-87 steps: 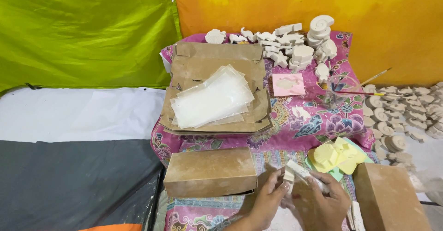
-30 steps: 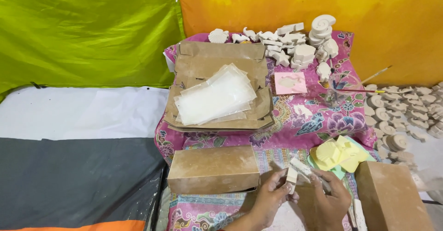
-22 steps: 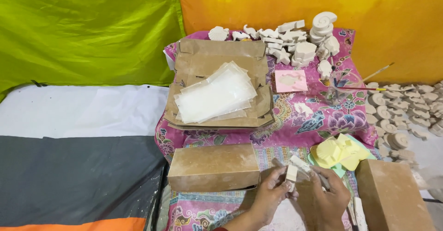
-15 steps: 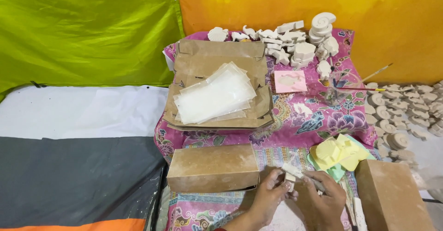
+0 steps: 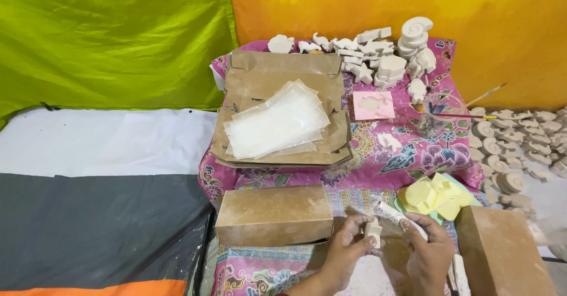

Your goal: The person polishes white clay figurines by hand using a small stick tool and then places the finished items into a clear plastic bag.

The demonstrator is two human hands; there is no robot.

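My left hand pinches a small white plaster figure at the bottom centre of the head view. My right hand grips a white, dust-coated stick-like tool whose end rests against the figure. Both hands hover over a dusty patch of the pink floral cloth, between a closed brown cardboard box on the left and another brown box on the right.
Yellow moulds lie just beyond my right hand. Farther back sits a flattened cardboard stack with clear plastic bags, a pink card, brushes and several white plaster figures. More castings cover the floor at right.
The view shifted slightly. My hands stayed together over the cloth; the small figure has been turned a little in my left hand while the tool kept working against it.
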